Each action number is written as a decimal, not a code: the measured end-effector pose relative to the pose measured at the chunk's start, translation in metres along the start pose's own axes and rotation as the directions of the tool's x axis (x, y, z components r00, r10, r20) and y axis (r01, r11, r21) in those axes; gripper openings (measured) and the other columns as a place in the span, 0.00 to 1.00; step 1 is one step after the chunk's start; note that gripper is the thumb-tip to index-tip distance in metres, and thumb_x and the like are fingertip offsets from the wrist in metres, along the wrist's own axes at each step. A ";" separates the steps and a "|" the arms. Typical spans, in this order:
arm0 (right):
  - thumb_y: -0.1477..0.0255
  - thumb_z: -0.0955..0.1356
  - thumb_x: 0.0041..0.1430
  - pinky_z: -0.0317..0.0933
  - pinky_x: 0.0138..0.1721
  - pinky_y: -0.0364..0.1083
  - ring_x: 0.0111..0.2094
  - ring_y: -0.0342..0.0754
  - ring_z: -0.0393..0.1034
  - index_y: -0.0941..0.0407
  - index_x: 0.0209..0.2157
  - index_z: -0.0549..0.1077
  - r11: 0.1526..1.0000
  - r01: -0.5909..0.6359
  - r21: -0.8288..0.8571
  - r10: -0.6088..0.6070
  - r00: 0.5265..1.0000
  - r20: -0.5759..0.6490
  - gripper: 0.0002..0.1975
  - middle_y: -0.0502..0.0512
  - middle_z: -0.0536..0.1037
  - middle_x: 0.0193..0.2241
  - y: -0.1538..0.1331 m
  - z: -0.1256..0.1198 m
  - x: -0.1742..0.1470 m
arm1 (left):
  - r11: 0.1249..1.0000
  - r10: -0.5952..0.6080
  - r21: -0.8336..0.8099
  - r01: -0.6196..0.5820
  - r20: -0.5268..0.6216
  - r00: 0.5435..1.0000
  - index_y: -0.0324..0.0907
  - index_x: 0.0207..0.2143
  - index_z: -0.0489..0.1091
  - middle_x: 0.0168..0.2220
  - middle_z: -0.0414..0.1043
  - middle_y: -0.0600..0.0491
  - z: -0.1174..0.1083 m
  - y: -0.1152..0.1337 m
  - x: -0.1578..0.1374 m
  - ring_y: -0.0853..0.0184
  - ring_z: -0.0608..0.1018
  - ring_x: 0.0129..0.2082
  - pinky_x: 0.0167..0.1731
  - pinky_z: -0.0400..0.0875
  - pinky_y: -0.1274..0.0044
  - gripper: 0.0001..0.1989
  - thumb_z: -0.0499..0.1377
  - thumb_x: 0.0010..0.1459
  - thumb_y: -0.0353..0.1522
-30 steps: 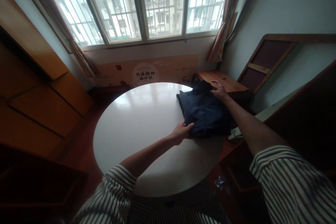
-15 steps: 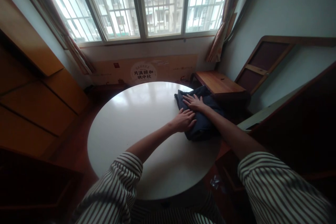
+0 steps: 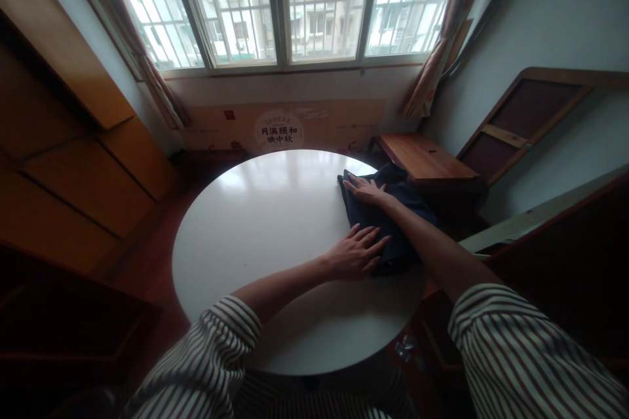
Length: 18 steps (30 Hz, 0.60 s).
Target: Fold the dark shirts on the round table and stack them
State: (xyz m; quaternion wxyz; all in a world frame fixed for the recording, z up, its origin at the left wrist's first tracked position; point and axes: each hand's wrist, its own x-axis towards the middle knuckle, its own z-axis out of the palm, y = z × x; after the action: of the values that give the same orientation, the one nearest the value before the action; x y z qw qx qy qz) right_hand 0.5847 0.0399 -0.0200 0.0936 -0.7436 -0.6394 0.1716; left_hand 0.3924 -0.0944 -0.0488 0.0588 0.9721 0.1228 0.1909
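Note:
A folded piece of dark blue cloth (image 3: 400, 200), which looks like a garment, lies at the right side of the round white table (image 3: 265, 229). Its right part hangs over or reaches the table's edge, partly hidden behind my right forearm. My right hand (image 3: 366, 190) rests flat on the cloth's far left part, fingers spread. My left hand (image 3: 358, 250) lies flat at the cloth's near left edge, fingers stretched out over it and palm partly above the white tabletop. Neither hand grips the cloth.
Beyond the table's right side stands a wooden stool or low table (image 3: 427, 157). A wooden frame with dark panels (image 3: 533, 105) leans by the right wall. Wooden cabinets (image 3: 73, 177) line the left. A printed cardboard panel (image 3: 339, 124) stands below the barred window (image 3: 324, 6).
My left hand has slid nearer to me along the cloth's left edge, its fingers now more spread. My right hand stays on the far part. The whole view has shifted slightly.

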 end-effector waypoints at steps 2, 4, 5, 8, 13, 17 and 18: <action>0.43 0.53 0.63 0.21 0.59 0.79 0.69 0.73 0.32 0.40 0.70 0.45 1.000 0.014 -0.008 -0.014 1.000 -0.011 0.37 0.50 0.43 0.71 -0.012 0.004 0.009 | 1.000 -0.008 0.026 0.009 -0.008 1.000 0.36 0.68 0.50 0.68 0.51 0.37 0.004 0.001 -0.002 0.53 0.54 0.68 0.66 0.45 0.58 0.29 0.46 0.68 0.37; 0.45 0.55 0.63 0.19 0.58 0.79 0.69 0.72 0.29 0.37 0.69 0.48 0.999 0.022 -0.042 -0.022 1.000 0.001 0.35 0.46 0.43 0.71 -0.020 0.010 0.017 | 0.998 -0.004 0.056 0.005 -0.015 1.000 0.36 0.68 0.52 0.68 0.51 0.36 0.009 -0.001 -0.003 0.52 0.54 0.68 0.66 0.46 0.57 0.29 0.48 0.68 0.38; 0.45 0.56 0.63 0.19 0.58 0.79 0.69 0.72 0.29 0.37 0.68 0.49 0.998 0.018 -0.056 -0.017 1.000 0.011 0.35 0.45 0.44 0.71 -0.022 0.013 0.021 | 0.998 0.001 0.070 0.000 -0.021 1.000 0.35 0.67 0.53 0.68 0.51 0.35 0.011 -0.001 -0.002 0.51 0.55 0.68 0.65 0.46 0.56 0.29 0.48 0.68 0.38; 0.47 0.58 0.62 0.22 0.57 0.80 0.69 0.74 0.32 0.39 0.67 0.55 0.997 -0.001 -0.078 0.003 1.000 0.027 0.34 0.48 0.48 0.70 -0.025 0.017 0.030 | 0.995 0.013 0.098 -0.009 -0.041 0.999 0.33 0.64 0.58 0.67 0.52 0.33 0.018 -0.003 0.000 0.48 0.56 0.68 0.65 0.48 0.55 0.27 0.49 0.67 0.38; 0.47 0.62 0.59 0.29 0.58 0.81 0.67 0.78 0.38 0.43 0.65 0.61 0.993 -0.049 -0.108 0.053 0.998 0.038 0.35 0.57 0.53 0.69 -0.035 0.008 0.038 | 0.997 0.035 0.072 -0.032 -0.041 0.999 0.32 0.62 0.61 0.68 0.50 0.36 0.017 -0.001 -0.006 0.49 0.54 0.68 0.65 0.49 0.56 0.24 0.48 0.68 0.35; 0.48 0.71 0.49 0.28 0.58 0.80 0.66 0.82 0.38 0.50 0.64 0.63 0.982 -0.059 -0.177 0.065 0.998 0.023 0.43 0.65 0.51 0.68 -0.075 -0.006 0.034 | 0.994 0.095 -0.059 -0.093 0.031 0.995 0.38 0.67 0.52 0.69 0.51 0.46 -0.004 0.009 -0.028 0.60 0.53 0.69 0.66 0.47 0.61 0.25 0.44 0.70 0.32; 0.50 0.73 0.48 0.27 0.58 0.80 0.66 0.83 0.39 0.51 0.64 0.63 0.981 -0.002 -0.192 0.005 1.000 0.014 0.44 0.67 0.53 0.68 -0.090 -0.009 0.030 | 0.988 0.114 -0.105 -0.109 0.040 0.993 0.40 0.68 0.51 0.69 0.52 0.48 -0.011 0.011 -0.036 0.63 0.53 0.69 0.67 0.46 0.63 0.25 0.43 0.71 0.33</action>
State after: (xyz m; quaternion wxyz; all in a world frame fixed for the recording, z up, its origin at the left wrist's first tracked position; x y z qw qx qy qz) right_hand 0.5093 0.0849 0.0165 0.0164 -0.7491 -0.6523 0.1147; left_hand 0.3586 -0.1135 -0.0493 0.1008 0.9773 0.0569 0.1777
